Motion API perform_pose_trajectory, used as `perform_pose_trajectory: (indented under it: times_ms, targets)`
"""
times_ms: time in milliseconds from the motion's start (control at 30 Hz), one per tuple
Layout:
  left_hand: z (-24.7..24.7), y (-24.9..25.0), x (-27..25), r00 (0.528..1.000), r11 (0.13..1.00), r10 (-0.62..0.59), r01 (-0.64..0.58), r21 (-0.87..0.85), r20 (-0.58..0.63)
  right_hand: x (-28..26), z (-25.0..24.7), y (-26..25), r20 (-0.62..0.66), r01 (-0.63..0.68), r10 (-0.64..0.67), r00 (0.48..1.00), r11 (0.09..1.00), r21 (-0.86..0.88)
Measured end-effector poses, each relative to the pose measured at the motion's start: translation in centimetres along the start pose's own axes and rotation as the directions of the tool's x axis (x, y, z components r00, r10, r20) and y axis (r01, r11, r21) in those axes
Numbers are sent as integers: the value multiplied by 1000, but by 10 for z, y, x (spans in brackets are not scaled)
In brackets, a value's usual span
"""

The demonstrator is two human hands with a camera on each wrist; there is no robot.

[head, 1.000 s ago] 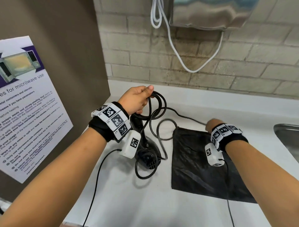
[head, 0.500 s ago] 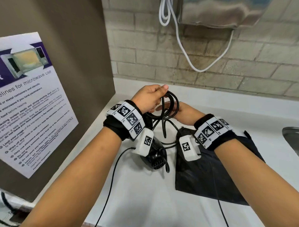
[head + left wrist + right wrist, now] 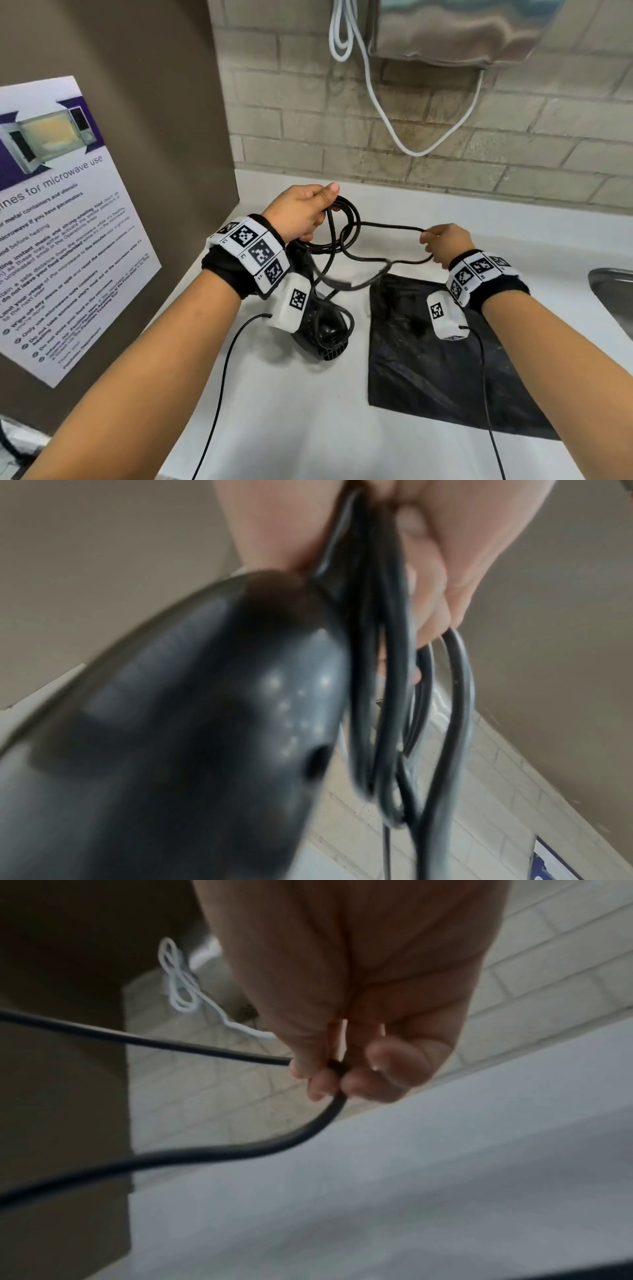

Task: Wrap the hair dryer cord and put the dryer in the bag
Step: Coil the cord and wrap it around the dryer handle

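Note:
The black hair dryer (image 3: 325, 334) hangs nozzle-down under my left wrist, its tip at the white counter; it fills the left wrist view (image 3: 178, 737). My left hand (image 3: 301, 210) grips several coils of its black cord (image 3: 346, 222) above the dryer, seen up close as coils (image 3: 387, 696). One long loop of cord (image 3: 394, 228) stretches right to my right hand (image 3: 442, 241), which pinches the bend of the loop (image 3: 337, 1069) between thumb and fingers (image 3: 318, 1085). The flat black bag (image 3: 442, 356) lies on the counter below my right hand.
White counter (image 3: 308, 428) runs to a brick wall. A brown panel with a microwave poster (image 3: 61, 219) stands at the left. A steel sink rim (image 3: 613, 294) is at the right edge. A white cable (image 3: 387, 113) hangs from a metal box (image 3: 455, 31) above.
My right hand has pulled away from the left to the right, drawing a loop of cord out with it. The left hand keeps holding the coils.

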State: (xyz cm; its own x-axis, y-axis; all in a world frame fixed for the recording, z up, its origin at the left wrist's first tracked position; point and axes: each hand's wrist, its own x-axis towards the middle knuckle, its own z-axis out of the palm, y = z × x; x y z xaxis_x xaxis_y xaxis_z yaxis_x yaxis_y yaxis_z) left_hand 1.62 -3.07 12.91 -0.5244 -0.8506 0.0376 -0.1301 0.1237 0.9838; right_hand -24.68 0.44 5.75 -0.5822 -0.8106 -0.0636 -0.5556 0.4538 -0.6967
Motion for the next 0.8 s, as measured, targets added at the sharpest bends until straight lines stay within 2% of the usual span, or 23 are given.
perform_pose_trajectory:
  times_ms: [100, 200, 300, 333, 400, 467, 500, 533, 567, 633, 700, 800]
  targets:
    - [-5, -2, -2, 1000, 1000, -11, 10, -9, -10, 8, -7, 22, -12, -108, 108, 994, 959, -263]
    - [-17, -6, -6, 999, 999, -35, 34, -19, -29, 4, -20, 49, -44, -225, 234, 971, 838, -497]
    - [-21, -9, -7, 999, 999, -37, 37, -11, -29, -4, -24, 63, 31, -189, 273, 961, 739, -646]
    - [-19, -9, -7, 999, 999, -37, 37, -11, -26, -5, -21, 61, 65, -158, 267, 962, 731, -664]
    - [-14, -6, -5, 999, 1000, -30, 30, -7, -12, -5, -12, 48, 88, -64, 156, 984, 767, -638]
    - [-8, -3, -4, 1000, 1000, -24, 24, 4, 2, -10, -1, 30, 64, 51, -21, 998, 851, -523]
    - [-5, -2, -3, 1000, 1000, -22, 22, 14, 7, -13, 5, 18, 53, 138, -129, 990, 854, -502]
    - [-2, -1, -2, 1000, 999, -20, 20, 26, 13, -21, 11, 3, 73, 253, -250, 965, 835, -489]
    - [0, 0, -2, 1000, 999, -17, 17, 36, 20, -27, 19, -11, 112, 390, -381, 918, 809, -439]
    - [4, 3, -1, 999, 999, -14, 12, 38, 39, -40, 30, -36, 160, 617, -596, 787, 750, -237]
    - [6, 4, 0, 999, 999, -6, 4, 37, 50, -46, 34, -50, 149, 738, -723, 675, 658, -151]
    - [8, 5, 0, 998, 998, -2, -1, 57, 58, -47, 36, -59, 156, 785, -771, 617, 589, -192]
